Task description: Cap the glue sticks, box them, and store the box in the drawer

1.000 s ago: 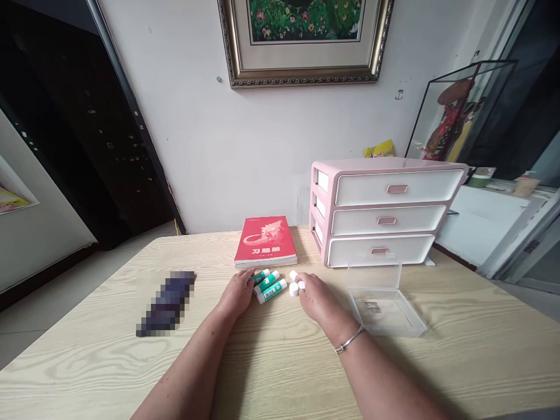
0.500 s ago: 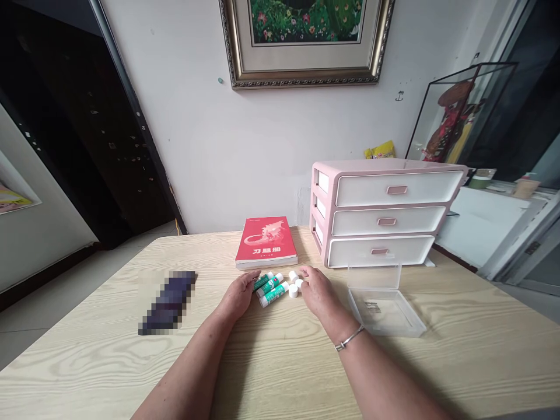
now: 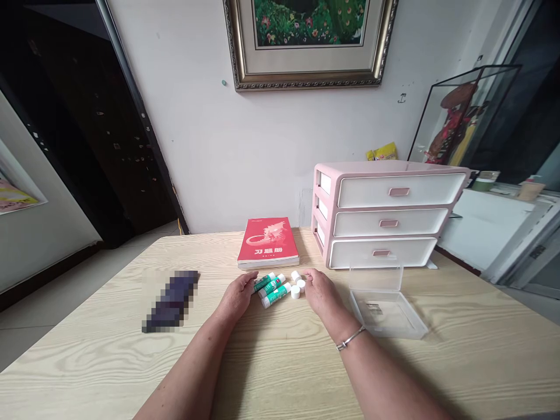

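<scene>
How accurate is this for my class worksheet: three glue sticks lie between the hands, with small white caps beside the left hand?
The side is wrong: the head view shows the small white caps beside the right hand, not the left hand.

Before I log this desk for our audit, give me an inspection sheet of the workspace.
Surface: light wood-grain table, undamaged where visible.
Job's things: three green-labelled glue sticks lying together; three small white caps beside them.
Clutter: red workbook, pink-and-white three-drawer unit, open clear plastic box, pixelated dark object.
Grippers: left hand beside the sticks, right hand beside the caps; both appear empty.
Cables: on the table, nothing seen; thin yellow cord by the door frame.
Surroundings: framed floral picture, glass display case, yellow packet behind the drawers.
</scene>
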A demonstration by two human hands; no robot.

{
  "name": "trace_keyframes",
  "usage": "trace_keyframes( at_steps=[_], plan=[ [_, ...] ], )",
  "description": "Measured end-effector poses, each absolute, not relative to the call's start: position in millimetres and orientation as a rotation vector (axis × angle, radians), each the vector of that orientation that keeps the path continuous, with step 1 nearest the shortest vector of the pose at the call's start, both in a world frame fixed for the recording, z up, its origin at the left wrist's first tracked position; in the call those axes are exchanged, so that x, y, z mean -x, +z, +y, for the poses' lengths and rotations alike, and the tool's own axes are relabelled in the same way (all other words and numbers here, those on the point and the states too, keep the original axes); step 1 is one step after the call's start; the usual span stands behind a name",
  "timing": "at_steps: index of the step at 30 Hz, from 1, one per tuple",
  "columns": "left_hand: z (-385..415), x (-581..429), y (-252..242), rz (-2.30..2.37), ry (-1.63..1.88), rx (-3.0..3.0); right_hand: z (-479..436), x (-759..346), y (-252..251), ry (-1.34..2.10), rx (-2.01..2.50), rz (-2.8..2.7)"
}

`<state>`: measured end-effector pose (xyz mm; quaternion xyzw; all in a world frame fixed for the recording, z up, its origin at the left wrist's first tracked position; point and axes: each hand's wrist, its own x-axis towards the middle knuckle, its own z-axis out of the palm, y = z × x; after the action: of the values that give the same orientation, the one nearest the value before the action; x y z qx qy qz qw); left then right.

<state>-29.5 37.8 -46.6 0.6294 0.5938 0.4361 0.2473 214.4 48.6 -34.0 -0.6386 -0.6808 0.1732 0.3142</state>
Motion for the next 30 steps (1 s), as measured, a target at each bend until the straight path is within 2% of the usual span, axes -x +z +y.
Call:
trace_keyframes(
  at_steps=[10, 17, 20, 23, 26, 30],
  plan=[
    [34, 34, -47, 1.665, 1.242, -1.669, 46, -215, -29, 0.448, 1.707, -1.748],
    [17, 32, -25, 1.69, 1.431, -1.574, 40, -211, -24, 0.462, 1.422, -1.589],
    [5, 26, -7, 1.503, 1.475, -1.379, 32, -202, -14, 0.844, 1.19, -1.43],
    [-4, 22, 14, 1.071, 1.463, -1.193, 21, -195, 5, 1.452, 0.863, -1.24],
    [-11, 19, 39, 0.64, 1.296, -1.129, 13, -192, 33, 2.012, 0.431, -1.109],
    [-19, 10, 73, 0.235, 1.095, -1.104, 7, -187, 71, 2.29, -0.1, -1.162]
  ],
)
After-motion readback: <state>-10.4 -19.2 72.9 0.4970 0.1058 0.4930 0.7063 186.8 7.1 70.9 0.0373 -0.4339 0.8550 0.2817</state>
